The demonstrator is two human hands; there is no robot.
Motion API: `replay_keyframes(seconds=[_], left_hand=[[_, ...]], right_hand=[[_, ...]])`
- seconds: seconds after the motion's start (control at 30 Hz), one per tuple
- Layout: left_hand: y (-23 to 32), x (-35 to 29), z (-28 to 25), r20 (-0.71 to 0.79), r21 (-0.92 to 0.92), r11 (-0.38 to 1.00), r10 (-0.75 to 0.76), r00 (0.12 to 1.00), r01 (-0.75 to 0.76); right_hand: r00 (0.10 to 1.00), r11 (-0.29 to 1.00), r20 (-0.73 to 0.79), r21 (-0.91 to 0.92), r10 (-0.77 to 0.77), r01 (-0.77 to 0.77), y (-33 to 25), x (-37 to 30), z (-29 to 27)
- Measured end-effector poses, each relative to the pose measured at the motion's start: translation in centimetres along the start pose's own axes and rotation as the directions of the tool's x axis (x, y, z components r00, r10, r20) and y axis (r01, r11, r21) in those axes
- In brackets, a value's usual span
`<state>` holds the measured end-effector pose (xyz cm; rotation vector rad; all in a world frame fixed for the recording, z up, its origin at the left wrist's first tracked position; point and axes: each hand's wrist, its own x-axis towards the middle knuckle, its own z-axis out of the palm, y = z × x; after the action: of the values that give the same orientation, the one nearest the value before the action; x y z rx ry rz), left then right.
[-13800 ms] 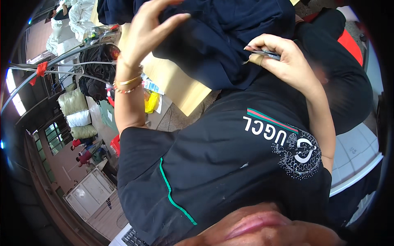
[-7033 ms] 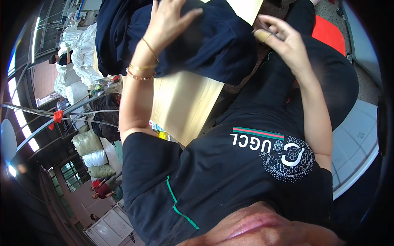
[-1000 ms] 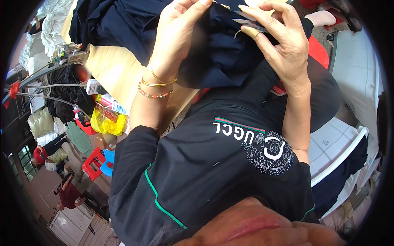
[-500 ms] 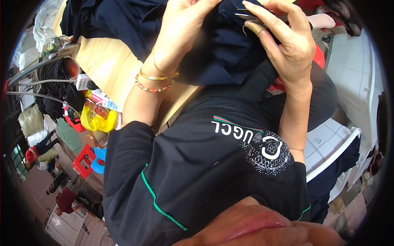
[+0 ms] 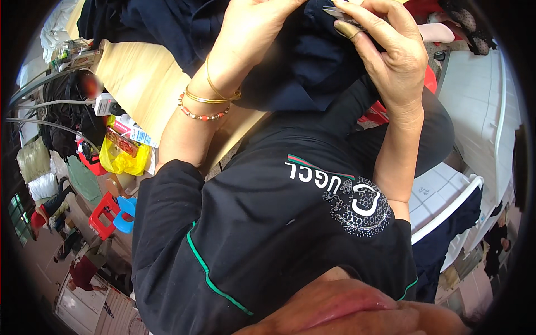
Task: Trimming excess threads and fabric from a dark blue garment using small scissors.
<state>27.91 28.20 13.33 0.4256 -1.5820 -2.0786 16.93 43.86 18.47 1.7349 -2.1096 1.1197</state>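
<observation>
Dark navy cloth [image 5: 304,75] lies bunched across the table edge and over my lap. At the top of the view my left hand [image 5: 254,28] has its thumb and fingers pinched together at the cloth; the fingertips are cut off by the picture's upper edge. Gold bangles and a beaded bracelet circle that wrist. My right hand [image 5: 395,64] grips a small pair of thread snips [image 5: 335,11] between thumb and fingers. Their thin metal blades point left, right against the cloth, and lie close together. A dark yellowish covering is on the right thumb's tip.
The pale wooden table [image 5: 137,72] extends to the left. Beside it are a yellow plastic bag [image 5: 120,159], a red stool [image 5: 103,215] and a blue stool [image 5: 125,215]. A white plastic bin [image 5: 469,106] stands on my right. Other people [image 5: 84,273] are farther off at left.
The right thumb has moved up toward the fingers, and the snips' blades have come closer together. The left hand keeps its pinch. The whole view has shifted slightly.
</observation>
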Motion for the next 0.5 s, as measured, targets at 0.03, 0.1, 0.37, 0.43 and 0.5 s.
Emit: replay_keyframes(seconds=[0.03, 0.1, 0.37, 0.43, 0.5], left_hand=[[-0.1, 0.0, 0.1, 0.015, -0.001, 1.0, 0.001, 1.0, -0.001], [0.0, 0.2, 0.3, 0.035, -0.007, 1.0, 0.003, 0.999, -0.002], [0.4, 0.4, -0.1, 0.253, -0.099, 0.935, 0.354, 0.9, -0.34], [1.8, -0.1, -0.7, 0.183, 0.029, 0.987, 0.151, 0.972, -0.159], [2.8, 0.1, -0.6, 0.101, 0.171, 0.983, -0.087, 0.991, 0.069]], right_hand=[[1.0, 1.0, 0.001, -0.003, 0.001, -0.001, 0.2, 0.0, 0.0], [0.998, 0.998, -0.025, -0.021, -0.065, 0.064, 0.6, -0.1, -0.1], [0.97, 0.889, 0.117, 0.388, 0.214, -0.243, 1.6, -0.2, 1.8], [0.956, 0.917, 0.251, 0.325, 0.151, -0.23, 4.2, -0.9, 1.4], [0.967, 0.931, 0.238, 0.323, 0.094, -0.17, 5.1, -0.8, 0.4]])
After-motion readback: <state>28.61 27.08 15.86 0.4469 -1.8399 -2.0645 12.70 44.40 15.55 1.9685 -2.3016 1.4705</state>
